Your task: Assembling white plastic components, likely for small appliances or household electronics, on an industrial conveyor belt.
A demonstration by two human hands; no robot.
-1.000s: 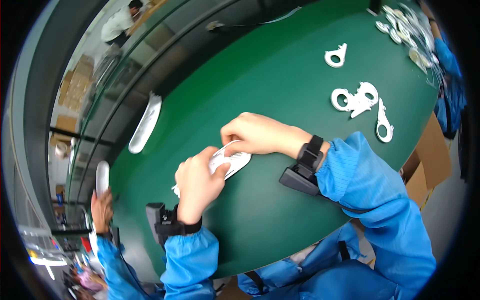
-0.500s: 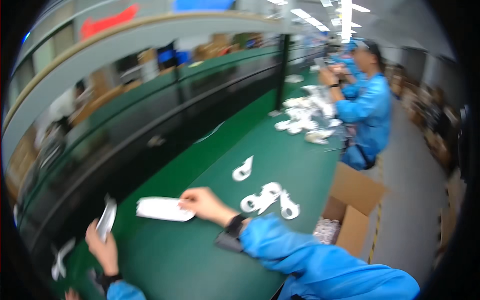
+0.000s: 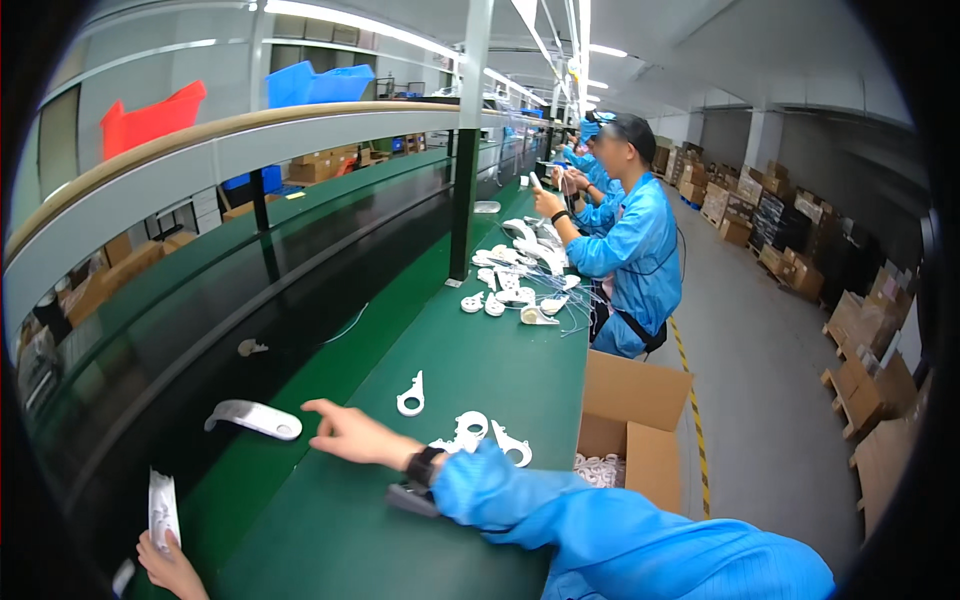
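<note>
My left hand (image 3: 170, 570), at the lower left, is closed on the lower end of a long white curved plastic part (image 3: 163, 508), held roughly upright. My right hand (image 3: 355, 434) reaches out over the green bench with its index finger stretched and nothing in its grip. Just beyond its fingertips, apart from them, lies a similar white curved plastic part (image 3: 256, 418), rounded at its near end and bent down at the other. By my right forearm are several white ring-shaped plastic pieces with tails, such as one ring piece (image 3: 410, 396) lying alone.
A dark conveyor belt (image 3: 215, 350) runs along the left of the green bench (image 3: 330, 530). An open cardboard box (image 3: 655, 465) with white pieces stands at the bench's right edge. Farther along, a co-worker in blue (image 3: 640, 230) sits by a pile of white parts (image 3: 520, 270). A post (image 3: 465, 200) rises from the bench.
My right hand has let go of the white curved part, which now lies beyond its fingers. My left hand still holds its part, now lower in view. The view has shifted.
</note>
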